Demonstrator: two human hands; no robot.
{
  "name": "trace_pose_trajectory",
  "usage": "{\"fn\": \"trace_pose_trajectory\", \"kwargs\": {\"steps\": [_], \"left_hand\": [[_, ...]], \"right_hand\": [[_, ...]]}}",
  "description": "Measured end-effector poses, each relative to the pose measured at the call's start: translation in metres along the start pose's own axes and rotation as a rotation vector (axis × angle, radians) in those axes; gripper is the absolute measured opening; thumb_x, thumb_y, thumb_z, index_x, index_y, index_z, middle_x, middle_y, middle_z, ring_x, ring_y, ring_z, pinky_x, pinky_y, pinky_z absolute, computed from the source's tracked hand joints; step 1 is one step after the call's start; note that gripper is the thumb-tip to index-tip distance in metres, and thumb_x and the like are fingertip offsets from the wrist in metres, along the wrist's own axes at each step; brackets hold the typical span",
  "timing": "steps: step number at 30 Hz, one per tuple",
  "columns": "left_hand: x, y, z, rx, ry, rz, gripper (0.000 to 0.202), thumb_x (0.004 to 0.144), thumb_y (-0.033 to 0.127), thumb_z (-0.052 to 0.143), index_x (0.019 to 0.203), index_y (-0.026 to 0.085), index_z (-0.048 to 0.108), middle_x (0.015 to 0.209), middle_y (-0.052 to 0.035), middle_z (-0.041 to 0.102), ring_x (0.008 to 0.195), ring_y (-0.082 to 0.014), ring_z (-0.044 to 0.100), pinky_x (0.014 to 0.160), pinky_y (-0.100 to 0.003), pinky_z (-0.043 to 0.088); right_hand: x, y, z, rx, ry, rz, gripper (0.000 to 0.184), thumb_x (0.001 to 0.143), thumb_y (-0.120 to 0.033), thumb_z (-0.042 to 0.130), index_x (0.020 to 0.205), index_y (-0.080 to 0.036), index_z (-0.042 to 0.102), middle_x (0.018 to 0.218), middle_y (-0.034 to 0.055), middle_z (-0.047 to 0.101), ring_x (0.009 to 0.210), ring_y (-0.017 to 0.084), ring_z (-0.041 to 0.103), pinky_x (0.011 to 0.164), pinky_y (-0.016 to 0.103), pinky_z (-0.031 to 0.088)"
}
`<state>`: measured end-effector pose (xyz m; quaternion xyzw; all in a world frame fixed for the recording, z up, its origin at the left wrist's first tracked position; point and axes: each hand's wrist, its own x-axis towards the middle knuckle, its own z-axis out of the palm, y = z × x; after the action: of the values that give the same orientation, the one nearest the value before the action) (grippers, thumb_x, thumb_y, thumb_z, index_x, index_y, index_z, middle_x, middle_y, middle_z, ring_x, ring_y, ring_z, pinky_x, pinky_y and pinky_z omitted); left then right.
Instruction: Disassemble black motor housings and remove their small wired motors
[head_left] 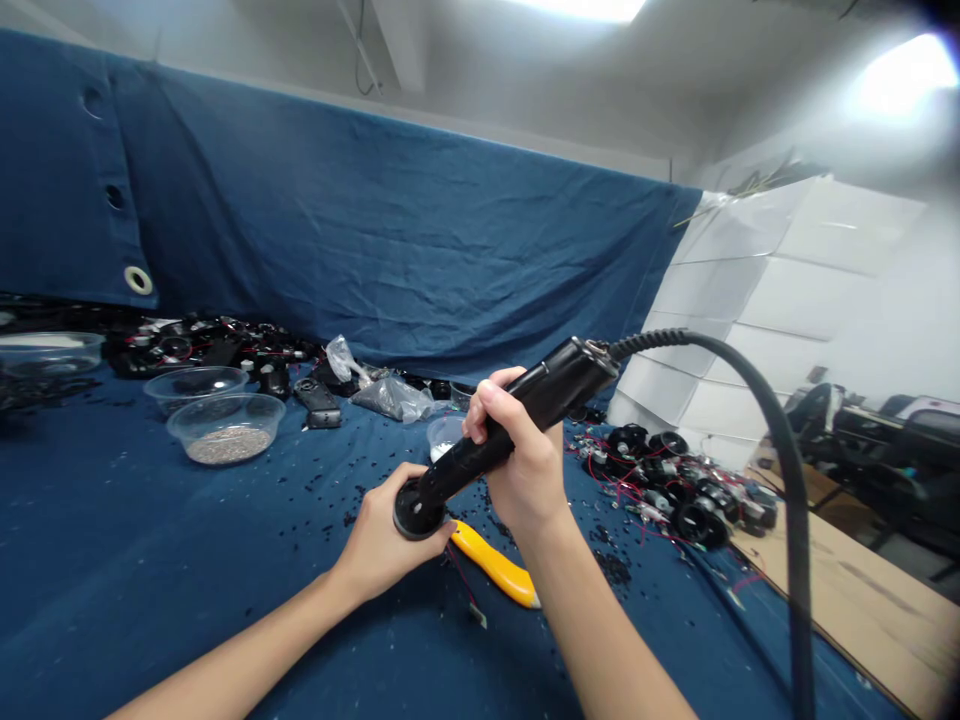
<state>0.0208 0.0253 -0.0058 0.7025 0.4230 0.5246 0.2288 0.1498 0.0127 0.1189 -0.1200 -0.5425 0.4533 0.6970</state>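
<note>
**Black corded tool, nose down on a round piece**

Head view: the right hand (521, 465) is clenched round the mid-barrel of a black corded hand tool (540, 395). The tool is held at a slant, nose down-left. A thick black cable (780, 440) arcs off its upper end and drops away on the right.

The left hand (382, 540) sits at the tool's low end, fingers curled round a round black piece (415, 512) right at the nose, just over the blue cloth (150, 560). Can't tell if that piece is a separate part or the tool's own head.

- **Just below the tool:** a yellow-handled cutter (499, 568) lies btw the two wrists, untouched.
- **Right of the tool:** a heap of small black parts w/ red wires (675, 490).
- **Left of the tool, further back:** clear plastic bowls (225, 425), the nearest w/ grey bits in it.
- **Behind the tool:** a crumpled plastic bag (390, 395) and a small white cup (444, 435).
- **Round the tool:** black crumbs all over the cloth.

Step, as I read it: the nose is seated on the piece and both hands are committed. The next move calls for the left hand to stop the piece turning or sliding. The right must hold the barrel in line, w/ slack in the cable.
</note>
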Motion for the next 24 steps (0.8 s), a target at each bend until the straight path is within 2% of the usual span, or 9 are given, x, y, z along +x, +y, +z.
{"fn": "trace_pose_trajectory", "kwargs": {"steps": [24], "left_hand": [[-0.0010,0.0015,-0.0021,0.091,-0.002,0.078,0.034,0.070,0.024,0.072,0.099,0.020,0.054,0.078,0.0040,0.062,0.067,-0.0144,0.057,0.063,-0.023,0.044]], "right_hand": [[-0.0014,0.0030,-0.0001,0.030,-0.028,-0.020,0.015,0.079,-0.023,0.070,0.074,-0.018,0.057,0.057,-0.0051,0.054,0.049,0.008,0.046,0.052,0.023,0.039]]}}
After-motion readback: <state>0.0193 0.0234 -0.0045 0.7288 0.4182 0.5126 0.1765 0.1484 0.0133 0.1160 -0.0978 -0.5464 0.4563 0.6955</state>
